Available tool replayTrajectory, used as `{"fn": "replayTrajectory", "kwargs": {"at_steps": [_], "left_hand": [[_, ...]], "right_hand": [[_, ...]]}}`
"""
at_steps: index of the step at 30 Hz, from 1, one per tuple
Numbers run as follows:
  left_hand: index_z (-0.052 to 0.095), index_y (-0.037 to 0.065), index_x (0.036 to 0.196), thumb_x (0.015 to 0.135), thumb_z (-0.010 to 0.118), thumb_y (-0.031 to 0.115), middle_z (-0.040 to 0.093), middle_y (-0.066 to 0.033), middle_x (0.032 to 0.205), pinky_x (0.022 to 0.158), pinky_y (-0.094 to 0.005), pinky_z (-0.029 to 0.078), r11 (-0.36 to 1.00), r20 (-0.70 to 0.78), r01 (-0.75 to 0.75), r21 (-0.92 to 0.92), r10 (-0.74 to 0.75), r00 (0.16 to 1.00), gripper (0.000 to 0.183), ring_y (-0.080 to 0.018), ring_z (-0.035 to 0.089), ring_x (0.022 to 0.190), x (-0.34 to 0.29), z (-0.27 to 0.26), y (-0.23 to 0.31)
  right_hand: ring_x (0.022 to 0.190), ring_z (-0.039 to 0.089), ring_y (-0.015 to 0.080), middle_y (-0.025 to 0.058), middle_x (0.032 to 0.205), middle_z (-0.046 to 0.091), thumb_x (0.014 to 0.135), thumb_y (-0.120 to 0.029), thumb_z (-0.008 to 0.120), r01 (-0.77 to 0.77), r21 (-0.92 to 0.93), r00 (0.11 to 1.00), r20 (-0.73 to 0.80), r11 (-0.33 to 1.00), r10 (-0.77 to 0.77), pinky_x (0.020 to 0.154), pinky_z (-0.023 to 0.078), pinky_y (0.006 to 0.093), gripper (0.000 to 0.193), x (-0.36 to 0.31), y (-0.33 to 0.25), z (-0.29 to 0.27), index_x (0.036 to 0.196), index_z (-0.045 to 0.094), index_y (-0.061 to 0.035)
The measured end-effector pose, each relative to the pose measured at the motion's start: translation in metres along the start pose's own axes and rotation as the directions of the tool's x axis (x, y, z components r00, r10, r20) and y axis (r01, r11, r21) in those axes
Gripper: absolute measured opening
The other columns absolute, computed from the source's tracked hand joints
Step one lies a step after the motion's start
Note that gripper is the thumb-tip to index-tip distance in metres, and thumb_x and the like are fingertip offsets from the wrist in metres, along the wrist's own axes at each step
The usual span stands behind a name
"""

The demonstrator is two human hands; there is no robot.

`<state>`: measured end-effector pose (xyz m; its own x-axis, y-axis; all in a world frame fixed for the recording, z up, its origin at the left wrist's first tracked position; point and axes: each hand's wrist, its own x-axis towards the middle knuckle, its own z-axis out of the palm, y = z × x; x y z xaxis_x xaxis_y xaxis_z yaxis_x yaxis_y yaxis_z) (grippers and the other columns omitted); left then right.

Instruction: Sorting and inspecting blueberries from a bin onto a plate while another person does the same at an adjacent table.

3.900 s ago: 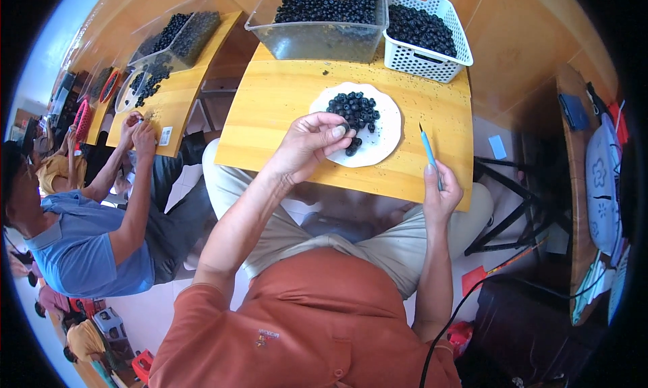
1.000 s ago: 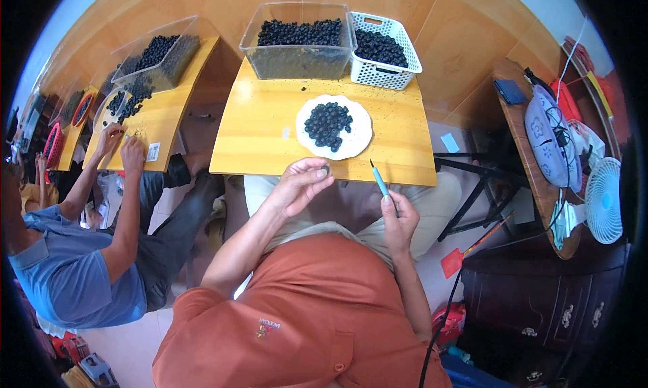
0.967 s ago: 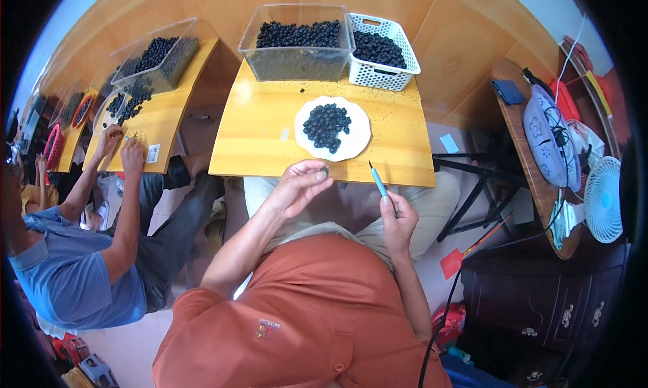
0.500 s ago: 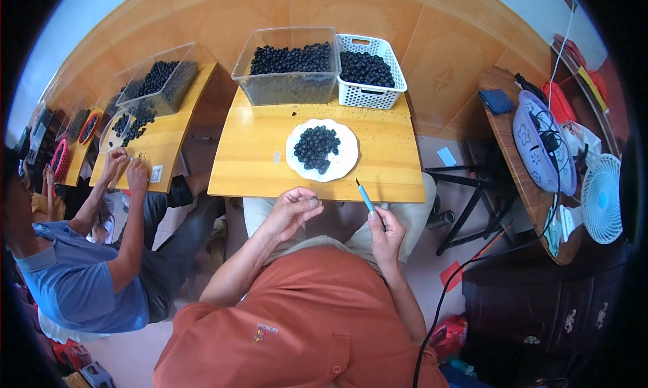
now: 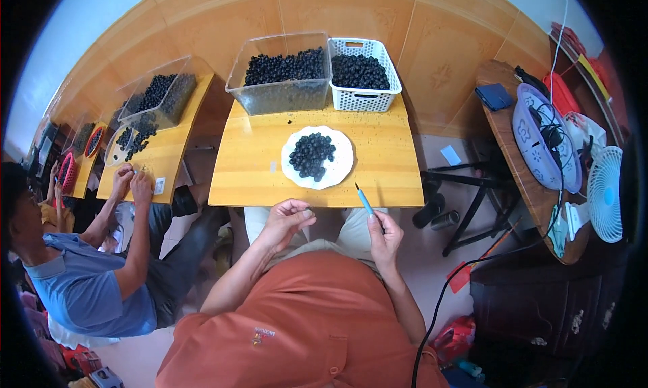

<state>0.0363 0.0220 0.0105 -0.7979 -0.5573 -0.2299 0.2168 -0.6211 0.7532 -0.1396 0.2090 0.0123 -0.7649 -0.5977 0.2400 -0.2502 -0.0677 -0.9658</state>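
Note:
My left hand (image 5: 287, 224) is closed in a pinch over the table's front edge. A small dark bit shows at its fingertips, too small to name. My right hand (image 5: 385, 236) grips a slim pen-like tool (image 5: 365, 202) with a teal handle and a thin dark pointed tip, which points up and away from me. Beyond both hands, a white scalloped plate (image 5: 343, 175) bears a heap of small black round pieces (image 5: 311, 155), like beads or berries. The plate stands on the yellow wooden table (image 5: 236, 178).
At the table's back stand a clear plastic bin (image 5: 266, 101) and a white perforated basket (image 5: 364, 102), both holding black pieces. To the left, a person in a blue shirt (image 5: 88, 280) works at another table (image 5: 169, 155). At right, a side table (image 5: 496, 121) carries a fan (image 5: 605, 195).
The view has shifted slightly, so the table and bins sit a little lower. Both hands keep their grips and almost the same places.

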Motion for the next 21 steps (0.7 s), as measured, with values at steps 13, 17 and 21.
{"fn": "replayTrajectory", "kwargs": {"at_steps": [13, 17, 21], "left_hand": [[0.065, 0.001, 0.099, 0.087, 0.068, 0.002, 0.067, -0.0056, 0.089, 0.076, -0.0276, 0.056, 0.871, -0.026, -0.161, 0.465, 0.195, 0.981, 0.012, -0.0130, 0.066, 0.080, 0.033, 0.034, 0.026], [0.069, -0.002, 0.090, 0.084, 0.067, 0.002, 0.068, -0.0047, 0.083, 0.070, -0.0251, 0.052, 0.600, 0.181, -0.398, 0.694, 0.389, 0.903, 0.006, -0.0114, 0.063, 0.075, 0.089, 0.071, 0.063], [0.072, 0.001, 0.093, 0.083, 0.068, 0.010, 0.069, -0.0093, 0.079, 0.067, -0.0260, 0.051, 0.133, 0.358, -0.499, 0.856, 0.544, 0.759, 0.014, -0.0122, 0.064, 0.072, 0.173, 0.130, 0.107]], "right_hand": [[0.082, 0.061, 0.0110, 0.0080, 0.088, 0.069, 0.092, -0.016, 0.065, 0.020, 0.077, 0.999, -0.042, 0.997, -0.016, 0.075, 0.049, 0.0263, 0.025, -0.006, 0.009, -0.009, 0.104, 0.066, 0.0057], [0.081, 0.060, 0.0104, 0.0071, 0.088, 0.068, 0.092, -0.014, 0.064, 0.006, 0.075, 0.997, -0.077, 0.997, 0.000, 0.075, 0.049, 0.0256, 0.022, -0.013, 0.017, -0.014, 0.103, 0.066, 0.0055], [0.079, 0.059, 0.0098, 0.0056, 0.087, 0.067, 0.092, -0.013, 0.063, -0.015, 0.078, 0.995, -0.098, 0.997, 0.023, 0.074, 0.048, 0.0250, 0.021, -0.019, 0.009, -0.022, 0.103, 0.066, 0.0051]]}}
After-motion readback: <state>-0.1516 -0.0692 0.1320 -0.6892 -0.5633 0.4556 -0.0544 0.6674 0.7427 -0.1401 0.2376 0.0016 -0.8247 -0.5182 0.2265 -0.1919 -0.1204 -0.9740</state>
